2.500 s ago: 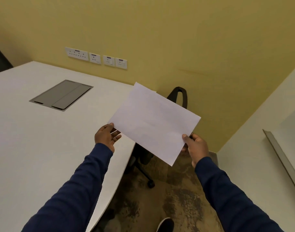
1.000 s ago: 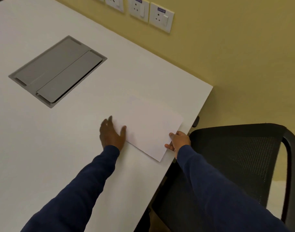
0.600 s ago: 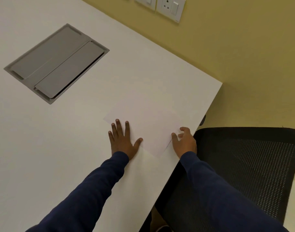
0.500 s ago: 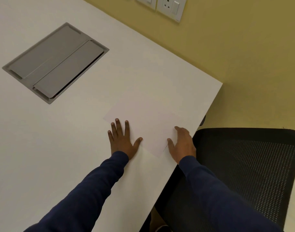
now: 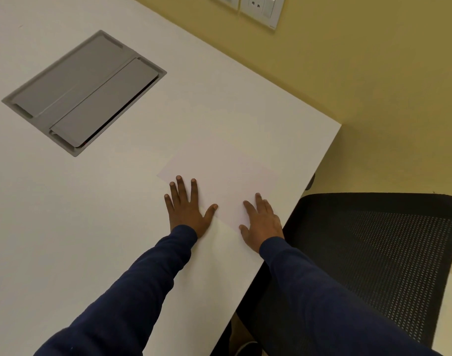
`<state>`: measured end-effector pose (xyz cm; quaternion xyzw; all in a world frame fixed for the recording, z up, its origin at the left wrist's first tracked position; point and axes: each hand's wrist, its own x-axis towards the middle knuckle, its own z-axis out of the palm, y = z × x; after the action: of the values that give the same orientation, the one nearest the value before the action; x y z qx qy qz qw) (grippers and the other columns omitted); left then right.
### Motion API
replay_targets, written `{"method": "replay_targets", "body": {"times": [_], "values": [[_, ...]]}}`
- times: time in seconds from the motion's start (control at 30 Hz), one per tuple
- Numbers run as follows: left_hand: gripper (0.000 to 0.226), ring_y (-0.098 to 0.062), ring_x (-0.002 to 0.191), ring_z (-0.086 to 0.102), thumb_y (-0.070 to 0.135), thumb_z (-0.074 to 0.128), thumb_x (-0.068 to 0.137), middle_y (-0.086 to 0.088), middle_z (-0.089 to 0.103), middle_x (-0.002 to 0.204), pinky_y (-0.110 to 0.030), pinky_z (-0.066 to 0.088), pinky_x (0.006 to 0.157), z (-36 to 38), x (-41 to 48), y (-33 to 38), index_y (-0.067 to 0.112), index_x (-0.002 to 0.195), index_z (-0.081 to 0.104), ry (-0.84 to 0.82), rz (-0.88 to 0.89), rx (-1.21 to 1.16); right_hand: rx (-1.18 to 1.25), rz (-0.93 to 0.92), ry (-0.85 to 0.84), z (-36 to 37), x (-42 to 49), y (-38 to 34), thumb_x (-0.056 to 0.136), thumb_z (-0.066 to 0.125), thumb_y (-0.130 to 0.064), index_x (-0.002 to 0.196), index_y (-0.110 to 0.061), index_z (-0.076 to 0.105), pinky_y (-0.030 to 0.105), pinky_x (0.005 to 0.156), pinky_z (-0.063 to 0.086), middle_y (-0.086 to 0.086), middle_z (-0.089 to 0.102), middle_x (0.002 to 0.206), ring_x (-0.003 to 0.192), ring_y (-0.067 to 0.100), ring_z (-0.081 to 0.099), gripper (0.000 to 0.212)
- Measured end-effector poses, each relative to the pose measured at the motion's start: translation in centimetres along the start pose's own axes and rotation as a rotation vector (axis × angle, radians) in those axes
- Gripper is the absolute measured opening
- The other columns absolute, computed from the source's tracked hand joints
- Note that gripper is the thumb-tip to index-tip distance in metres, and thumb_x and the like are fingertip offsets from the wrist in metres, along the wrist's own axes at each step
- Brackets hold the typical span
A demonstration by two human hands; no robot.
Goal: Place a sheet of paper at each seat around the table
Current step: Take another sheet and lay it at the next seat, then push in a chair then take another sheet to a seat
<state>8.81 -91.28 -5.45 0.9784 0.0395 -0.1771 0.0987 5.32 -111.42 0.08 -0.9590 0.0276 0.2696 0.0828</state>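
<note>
Both hands now press flat where, moments ago, the right hand (image 5: 262, 224) had its fingers curled at the paper's (image 5: 225, 182) near corner; the left hand (image 5: 187, 209) keeps its place. White paper lies flat on the white table (image 5: 65, 214), close to the table's right edge and in front of a black mesh chair (image 5: 374, 253) tucked beside that edge. The person's left palm rests with fingers spread and released, fingertips on the sheet's left side and the heel on bare tabletop. The right palm lies open as well, fingers extended over the sheet's near right corner, grasping nothing. Dark blue sleeves (image 5: 142, 291) reach in from the bottom of the view. The sheet's far edges blend into the tabletop, so its exact outline is hard to make out. A grey cable hatch (image 5: 83, 91) with its lids closed sits set into the table, well apart from the paper to the left. White wall sockets (image 5: 261, 7) line the yellow wall (image 5: 374, 86) beyond the table.
</note>
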Motion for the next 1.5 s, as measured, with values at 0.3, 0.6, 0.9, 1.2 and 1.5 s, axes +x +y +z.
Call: {"method": "replay_targets", "body": {"times": [0.3,0.6,0.9,1.2,1.5], "values": [[0.096,-0.033,0.148,-0.025,0.080,0.019,0.087,-0.013,-0.032,0.159,-0.054,-0.004,0.121,-0.4,-0.6,-0.1,0.024,0.156,-0.017,-0.017,-0.034,0.000,0.012,-0.008,-0.057,-0.6,-0.1,-0.9,0.097,0.054,-0.040,0.157,-0.024,0.015,0.048,0.116,0.031,0.008,-0.009,0.167,0.153,0.032,0.002,0.073],[0.096,-0.033,0.148,-0.025,0.080,0.019,0.086,-0.012,-0.032,0.159,-0.053,-0.003,0.121,-0.2,-1.3,-1.4,0.025,0.156,-0.017,-0.020,-0.037,0.005,-0.001,-0.024,-0.066,0.0,-0.7,-1.9,0.097,0.054,-0.040,0.157,-0.023,0.015,0.047,0.114,0.032,0.010,-0.010,0.167,0.153,0.034,0.002,0.073],[0.096,-0.033,0.149,-0.023,0.079,0.021,0.087,-0.011,-0.029,0.161,-0.051,-0.002,0.122,-0.1,-2.5,-4.3,0.025,0.157,-0.014,0.000,-0.042,0.005,-0.053,-0.058,-0.063,1.3,-1.6,-4.0,0.097,0.053,-0.041,0.157,-0.022,0.012,0.048,0.114,0.033,0.011,-0.010,0.167,0.152,0.039,0.001,0.075],[0.097,-0.034,0.149,-0.021,0.078,0.024,0.087,-0.013,-0.028,0.161,-0.051,-0.001,0.122,0.0,-2.4,-4.2,0.024,0.156,-0.017,0.027,-0.059,-0.012,-0.022,-0.061,-0.065,1.1,-1.7,-3.5,0.098,0.052,-0.041,0.158,-0.025,0.011,0.047,0.114,0.033,0.008,-0.012,0.167,0.153,0.035,0.002,0.075],[0.096,-0.034,0.149,-0.022,0.078,0.022,0.088,-0.013,-0.029,0.160,-0.052,-0.003,0.122,-2.2,-4.4,-1.8,0.022,0.156,-0.017,0.023,-0.070,0.000,0.119,-0.021,-0.009,-1.6,-4.7,-1.8,0.097,0.055,-0.040,0.158,-0.027,0.015,0.045,0.111,0.039,0.006,-0.007,0.167,0.151,0.029,0.015,0.074]]}}
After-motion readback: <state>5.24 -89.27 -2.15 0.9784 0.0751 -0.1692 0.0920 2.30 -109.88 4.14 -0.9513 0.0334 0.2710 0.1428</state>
